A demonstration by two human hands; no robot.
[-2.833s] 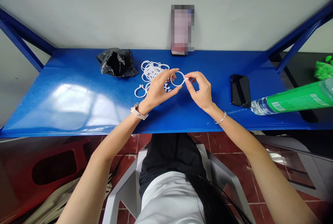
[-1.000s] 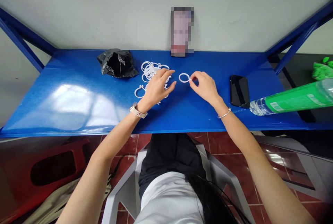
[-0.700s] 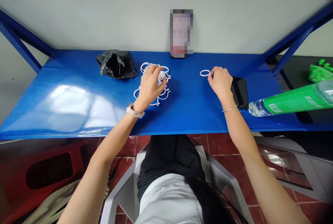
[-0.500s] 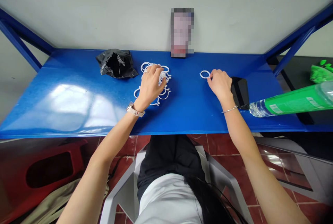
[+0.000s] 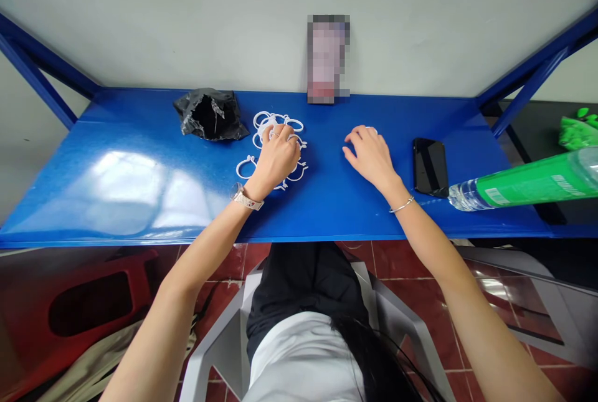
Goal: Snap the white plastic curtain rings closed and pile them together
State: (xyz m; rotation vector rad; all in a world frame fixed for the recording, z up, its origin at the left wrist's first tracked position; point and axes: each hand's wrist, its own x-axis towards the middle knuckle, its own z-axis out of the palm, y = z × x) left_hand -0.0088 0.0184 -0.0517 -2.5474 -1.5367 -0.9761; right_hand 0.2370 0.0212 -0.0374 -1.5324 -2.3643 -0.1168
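Several white plastic rings [image 5: 243, 168] with small clip-like ends lie in a loose pile on the blue table [image 5: 327, 190]. My left hand [image 5: 279, 156] is over the right part of this pile, its fingers curled down among the rings. Its fingertips are hidden, so what they pinch does not show. To the right, my right hand [image 5: 371, 156] hovers low over the table with its fingers apart and nothing in them. Just behind its knuckles peeks the edge of a single white ring [image 5: 372, 130], mostly covered by the hand.
A torn black plastic bag [image 5: 212, 115] stands open left of the pile. Against the wall leans a pixelated phone-shaped object [image 5: 326, 59]. A black phone [image 5: 430, 166] lies right of my right hand, beside a green-labelled bottle [image 5: 527, 181]. Blue metal braces [image 5: 527, 84] rise at both table ends.
My right hand has let go of the single ring and shifted left, uncovering the black phone. My left hand's fingers have curled in more on the pile, and one ring there has slid slightly left.
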